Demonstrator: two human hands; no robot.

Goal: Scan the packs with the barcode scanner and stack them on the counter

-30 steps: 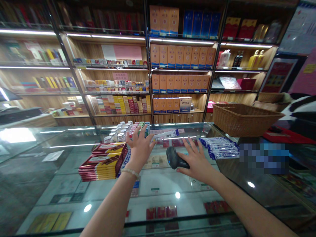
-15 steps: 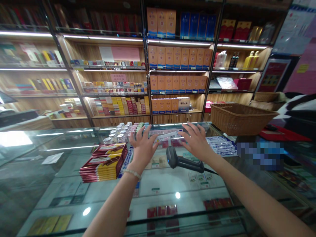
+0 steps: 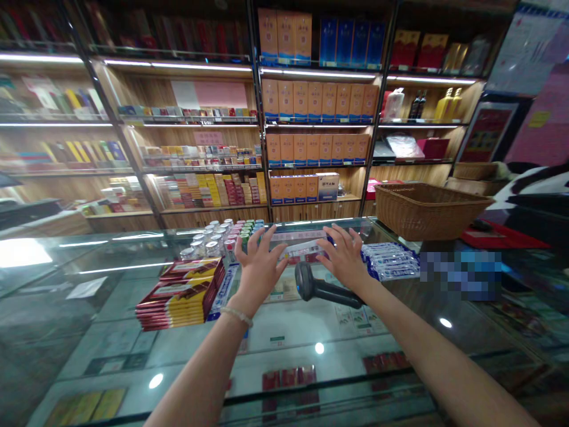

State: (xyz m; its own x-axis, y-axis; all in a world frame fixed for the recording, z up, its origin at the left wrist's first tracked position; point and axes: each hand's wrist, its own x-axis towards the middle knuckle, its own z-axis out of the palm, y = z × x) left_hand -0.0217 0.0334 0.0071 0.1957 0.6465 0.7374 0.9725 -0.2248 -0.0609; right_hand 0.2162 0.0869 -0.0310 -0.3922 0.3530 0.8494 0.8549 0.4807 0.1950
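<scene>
Though partly hidden, carton (image 3: pixel 306 249) between spread fingers (image 3: pixel 340 240)

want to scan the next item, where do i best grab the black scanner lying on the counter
Take the black scanner by its slim handle, not the bulbous head. It lies flat on the glass counter, head left, handle pointing right, so come down from above with the right hand, nearest it.

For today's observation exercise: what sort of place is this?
Probably a small shop selling cigarettes and liquor: a glass counter, shelves of boxed goods, and a barcode scanner on the counter.
</scene>
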